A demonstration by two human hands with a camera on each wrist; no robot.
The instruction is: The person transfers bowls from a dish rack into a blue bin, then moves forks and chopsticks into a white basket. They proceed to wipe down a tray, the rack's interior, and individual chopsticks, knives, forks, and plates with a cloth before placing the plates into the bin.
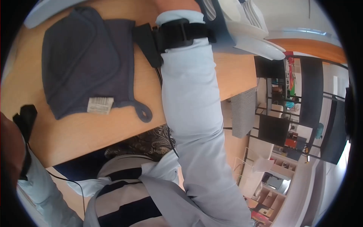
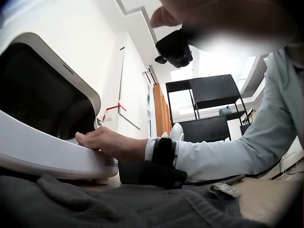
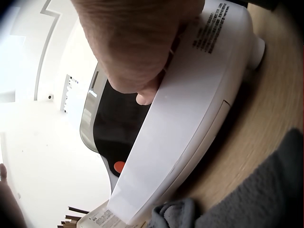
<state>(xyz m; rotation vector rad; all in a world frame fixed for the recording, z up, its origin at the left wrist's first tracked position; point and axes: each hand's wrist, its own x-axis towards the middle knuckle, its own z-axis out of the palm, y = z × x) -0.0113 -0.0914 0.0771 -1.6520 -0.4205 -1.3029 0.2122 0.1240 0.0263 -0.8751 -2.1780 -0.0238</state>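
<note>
In the left wrist view, my right hand [image 2: 111, 145] lies over the front edge of a white appliance [image 2: 52, 156] with a dark inside. In the right wrist view, the same hand [image 3: 142, 42] bends over the rim, one fingertip showing against the dark part; I cannot tell whether it grips. The head view cuts that hand off at the top. At the left edge there, my blurred left hand [image 1: 9, 147] is up beside a grey towel [image 1: 90, 64]. Its fingers [image 2: 164, 16] extend loosely, with nothing seen in them. The towel, with a hanging loop and label, lies folded on the table.
The wooden table [image 1: 90, 140] has its front edge near my body. White dishes [image 1: 257, 43] stand in a rack at the far right, past my right sleeve. Black straps and cables are on both wrists. A black shelf [image 2: 213, 90] stands farther off.
</note>
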